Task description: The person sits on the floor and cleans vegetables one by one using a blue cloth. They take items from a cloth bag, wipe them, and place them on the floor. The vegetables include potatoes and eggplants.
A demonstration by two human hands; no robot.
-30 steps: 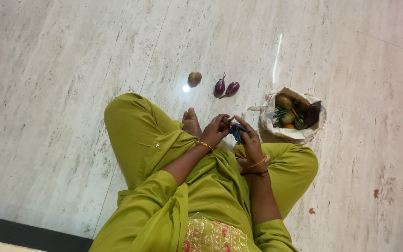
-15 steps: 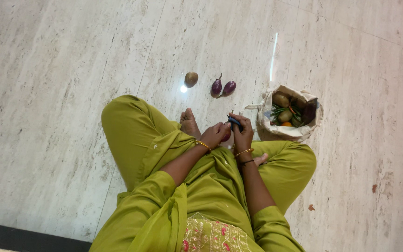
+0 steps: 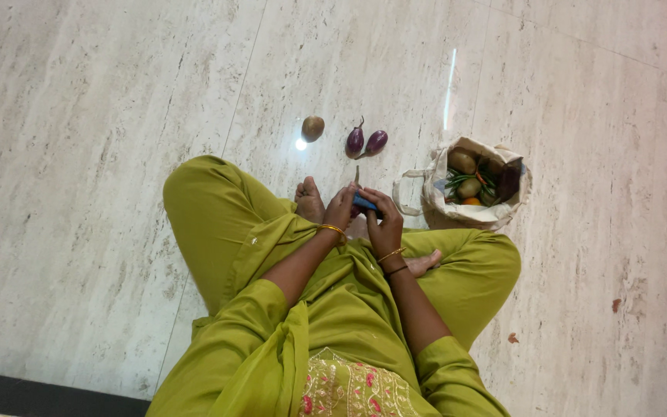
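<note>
I sit cross-legged on a marble floor in green clothes. My left hand (image 3: 340,208) and my right hand (image 3: 385,225) meet in front of my foot, both closed on a small blue object (image 3: 366,203). A thin dark tip (image 3: 357,176) sticks up above my left fingers; I cannot tell what it belongs to. Just beyond the hands, two small purple eggplants (image 3: 366,142) lie side by side on the floor, with a round brown vegetable (image 3: 313,127) to their left.
A pale cloth bag (image 3: 438,202) with handles stands open at my right knee, holding several vegetables, green, brown, orange and dark purple. My bare foot (image 3: 309,202) lies beside the left hand. A dark strip (image 3: 40,392) runs along the bottom left.
My hands have drawn closer together around the blue object. The view has shifted slightly; the vegetables and the bag stay where they were.
</note>
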